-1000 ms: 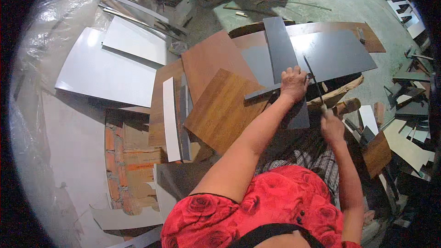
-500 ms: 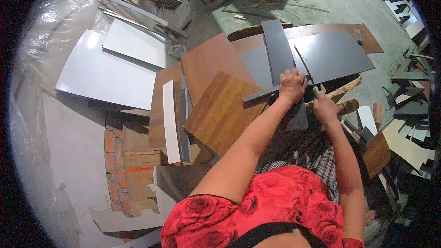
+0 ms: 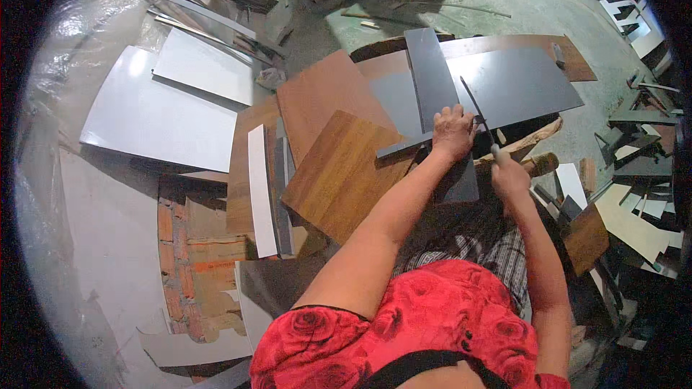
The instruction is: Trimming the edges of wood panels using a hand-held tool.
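My left hand (image 3: 454,132) is closed over the right end of a narrow grey strip (image 3: 401,148), pressing it across a long dark grey board (image 3: 434,75). In my right hand (image 3: 510,179) is the pale handle of a long, thin, dark file-like tool (image 3: 476,106); its exact kind is hard to make out. Its blade points away from me, passing close to the strip's end by my left fingers. Beneath the blade's far part lies a wide glossy grey panel (image 3: 522,86). A square brown wood-grain board (image 3: 342,176) sits left of my left forearm.
A reddish-brown board (image 3: 331,94) and a narrow white strip (image 3: 262,191) lie to the left. Farther left are white panels (image 3: 158,119) over bricks (image 3: 169,266). A rough wooden piece (image 3: 533,138) juts out beyond my right hand. Offcuts (image 3: 634,223) are heaped at right.
My right hand and the tool have drawn slightly back toward me. My left hand keeps its place on the strip. The whole view has shifted a little.
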A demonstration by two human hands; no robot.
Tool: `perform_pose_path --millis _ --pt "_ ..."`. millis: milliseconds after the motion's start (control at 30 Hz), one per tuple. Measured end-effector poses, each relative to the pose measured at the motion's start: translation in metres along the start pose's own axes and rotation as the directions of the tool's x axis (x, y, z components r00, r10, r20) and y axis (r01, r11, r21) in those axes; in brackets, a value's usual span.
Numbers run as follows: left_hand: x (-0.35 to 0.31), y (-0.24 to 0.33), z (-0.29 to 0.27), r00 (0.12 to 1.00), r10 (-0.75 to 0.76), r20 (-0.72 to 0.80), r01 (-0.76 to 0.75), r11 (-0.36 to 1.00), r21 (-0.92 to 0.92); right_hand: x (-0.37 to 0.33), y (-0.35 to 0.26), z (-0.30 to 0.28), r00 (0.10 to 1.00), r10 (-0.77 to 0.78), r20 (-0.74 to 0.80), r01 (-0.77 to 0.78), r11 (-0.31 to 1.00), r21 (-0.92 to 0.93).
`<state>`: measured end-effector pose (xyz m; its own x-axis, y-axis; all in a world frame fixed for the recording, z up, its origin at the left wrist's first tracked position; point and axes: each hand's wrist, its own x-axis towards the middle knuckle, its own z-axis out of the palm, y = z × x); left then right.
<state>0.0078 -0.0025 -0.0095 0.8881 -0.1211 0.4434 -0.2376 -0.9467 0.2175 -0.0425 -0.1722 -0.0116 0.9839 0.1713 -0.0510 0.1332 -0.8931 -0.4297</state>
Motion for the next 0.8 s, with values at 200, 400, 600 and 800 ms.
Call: perform_pose_path --millis 200,400,600,800 --pt "0.000 0.001 -0.001 1.000 -0.006 0.021 0.005 1.000 0.021 0.007 -0.012 -0.002 0.997 -0.017 -0.079 0.018 1.000 0.013" --pt "0.000 -0.002 -0.004 1.000 -0.015 0.022 0.014 0.999 0.030 -0.072 0.020 0.003 0.993 0.095 0.071 -0.091 0.994 -0.056" --pt "0.000 -0.004 -0.006 0.999 -0.017 0.027 0.016 0.998 0.060 -0.038 -0.005 -0.019 1.000 -0.027 -0.001 0.027 1.000 -0.004" --pt "0.002 0.005 0.000 1.000 0.005 0.001 -0.006 0.997 0.074 0.029 -0.007 0.008 0.998 0.049 -0.033 -0.052 0.994 -0.100"
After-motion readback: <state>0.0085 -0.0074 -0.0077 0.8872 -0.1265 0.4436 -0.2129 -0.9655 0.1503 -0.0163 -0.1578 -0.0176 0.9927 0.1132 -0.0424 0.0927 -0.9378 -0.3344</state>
